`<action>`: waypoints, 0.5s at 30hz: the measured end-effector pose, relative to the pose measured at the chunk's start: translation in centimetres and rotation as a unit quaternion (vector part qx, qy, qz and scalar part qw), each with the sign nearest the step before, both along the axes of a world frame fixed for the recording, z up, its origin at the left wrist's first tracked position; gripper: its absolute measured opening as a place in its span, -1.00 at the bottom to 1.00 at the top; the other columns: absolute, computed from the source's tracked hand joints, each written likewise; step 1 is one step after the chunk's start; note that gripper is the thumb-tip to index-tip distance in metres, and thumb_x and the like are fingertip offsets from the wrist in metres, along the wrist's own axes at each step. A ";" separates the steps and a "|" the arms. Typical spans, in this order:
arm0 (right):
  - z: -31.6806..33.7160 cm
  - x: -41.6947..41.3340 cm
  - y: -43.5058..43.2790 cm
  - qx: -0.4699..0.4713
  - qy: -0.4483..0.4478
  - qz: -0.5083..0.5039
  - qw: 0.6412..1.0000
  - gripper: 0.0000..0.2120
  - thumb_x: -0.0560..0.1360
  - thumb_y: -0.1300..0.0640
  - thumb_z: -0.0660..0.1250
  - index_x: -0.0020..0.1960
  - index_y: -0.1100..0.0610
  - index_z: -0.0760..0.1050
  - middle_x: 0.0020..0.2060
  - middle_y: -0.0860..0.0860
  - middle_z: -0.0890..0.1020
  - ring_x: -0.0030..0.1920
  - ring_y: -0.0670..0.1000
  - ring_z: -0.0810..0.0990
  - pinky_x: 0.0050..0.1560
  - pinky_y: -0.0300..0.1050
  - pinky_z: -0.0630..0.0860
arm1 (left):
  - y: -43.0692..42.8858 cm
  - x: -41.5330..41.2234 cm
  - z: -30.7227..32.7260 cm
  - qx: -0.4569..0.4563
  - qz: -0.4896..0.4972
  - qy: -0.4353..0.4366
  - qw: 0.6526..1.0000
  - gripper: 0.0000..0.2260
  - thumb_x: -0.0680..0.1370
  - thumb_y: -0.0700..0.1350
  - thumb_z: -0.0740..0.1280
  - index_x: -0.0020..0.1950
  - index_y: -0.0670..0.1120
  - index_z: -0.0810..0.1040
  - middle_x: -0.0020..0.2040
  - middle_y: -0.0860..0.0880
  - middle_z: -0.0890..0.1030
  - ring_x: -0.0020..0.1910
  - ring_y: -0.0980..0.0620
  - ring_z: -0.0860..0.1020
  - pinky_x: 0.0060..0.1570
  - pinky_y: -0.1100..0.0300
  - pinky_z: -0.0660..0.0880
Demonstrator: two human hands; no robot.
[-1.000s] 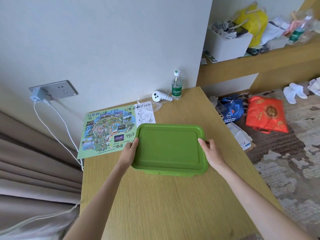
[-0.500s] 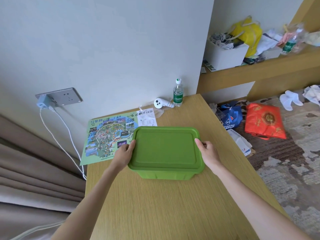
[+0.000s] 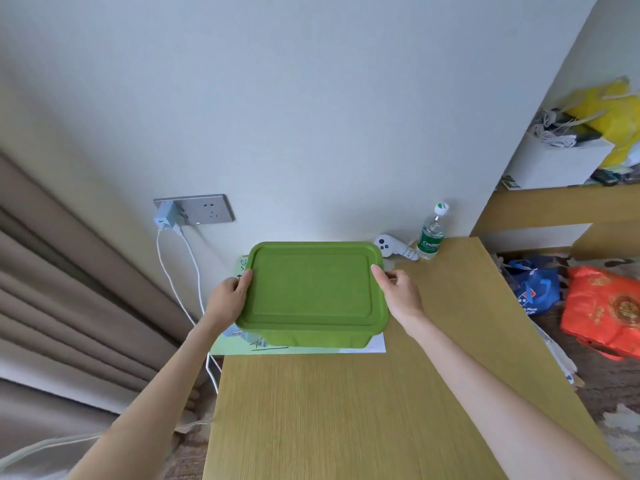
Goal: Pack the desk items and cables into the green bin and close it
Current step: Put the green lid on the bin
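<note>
The green bin (image 3: 311, 289) with its lid on sits at the back of the wooden desk (image 3: 346, 410), over a printed map sheet (image 3: 263, 348). My left hand (image 3: 228, 299) grips the bin's left rim and my right hand (image 3: 398, 292) grips its right rim. A white charger (image 3: 164, 216) is plugged into the wall socket (image 3: 204, 209), and its white cables (image 3: 180, 282) hang down beside the desk. What lies inside the bin is hidden.
A white handheld controller (image 3: 393, 247) and a water bottle (image 3: 431, 233) stand at the desk's back right corner by the wall. Curtains (image 3: 69, 306) hang at left. Blue (image 3: 533, 289) and red (image 3: 606, 313) bags lie on the floor at right; a cluttered shelf (image 3: 561, 199) is above.
Both hands have moved the closed bin away from me toward the wall, so it now covers most of the map and the small paper slip.
</note>
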State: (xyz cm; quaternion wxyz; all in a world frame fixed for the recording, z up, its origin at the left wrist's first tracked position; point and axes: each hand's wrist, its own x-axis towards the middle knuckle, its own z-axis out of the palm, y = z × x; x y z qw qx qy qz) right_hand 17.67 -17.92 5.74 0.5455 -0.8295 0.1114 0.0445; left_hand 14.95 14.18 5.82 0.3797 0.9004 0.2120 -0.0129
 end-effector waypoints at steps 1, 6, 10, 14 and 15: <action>-0.1 1.1 1.1 0.007 -0.001 0.010 1.000 -0.53 0.51 -0.23 0.28 -0.06 0.22 0.51 -0.33 -0.01 0.51 -0.30 0.00 0.48 -0.20 -0.04 0.40 | 1.1 0.6 -0.2 0.008 0.010 0.004 1.000 -0.50 0.64 0.19 0.09 -0.24 -0.20 0.40 -0.32 -0.15 0.44 -0.30 -0.10 0.41 -0.34 0.07 0.27; -1.2 5.9 5.3 0.016 0.005 0.045 0.999 -0.46 0.50 -0.21 0.31 -0.11 0.33 0.54 -0.50 0.00 0.35 -0.45 0.01 0.34 -0.30 -0.08 0.30 | 5.5 3.6 -1.5 0.018 0.043 0.012 0.999 -0.52 0.63 0.20 0.10 -0.24 -0.18 0.38 -0.33 -0.13 0.42 -0.31 -0.09 0.40 -0.34 0.09 0.26; -2.5 9.2 7.2 0.004 0.005 0.060 0.998 -0.49 0.49 -0.24 0.31 -0.36 0.18 0.41 -0.60 -0.11 0.29 -0.53 -0.05 0.29 -0.39 -0.10 0.23 | 7.6 6.2 -2.7 0.022 0.051 0.015 0.998 -0.50 0.63 0.21 0.10 -0.30 -0.16 0.37 -0.36 -0.08 0.45 -0.29 -0.11 0.43 -0.35 0.10 0.29; -3.6 12.2 8.6 0.002 0.018 0.060 0.998 -0.55 0.49 -0.22 0.32 -0.22 0.19 0.53 -0.52 -0.04 0.51 -0.39 0.11 0.49 -0.37 -0.10 0.36 | 9.1 8.8 -3.7 0.041 0.051 0.031 0.997 -0.52 0.63 0.22 0.09 -0.34 -0.08 0.35 -0.37 -0.03 0.46 -0.30 -0.08 0.44 -0.28 0.09 0.28; -4.0 12.8 9.0 0.003 0.018 0.060 0.998 -0.53 0.50 -0.20 0.33 -0.10 0.25 0.59 -0.35 0.08 0.65 -0.25 0.18 0.60 -0.26 -0.07 0.45 | 9.4 9.4 -4.0 0.045 0.052 0.032 0.997 -0.52 0.63 0.23 0.08 -0.34 -0.07 0.34 -0.37 -0.03 0.46 -0.31 -0.07 0.44 -0.28 0.09 0.28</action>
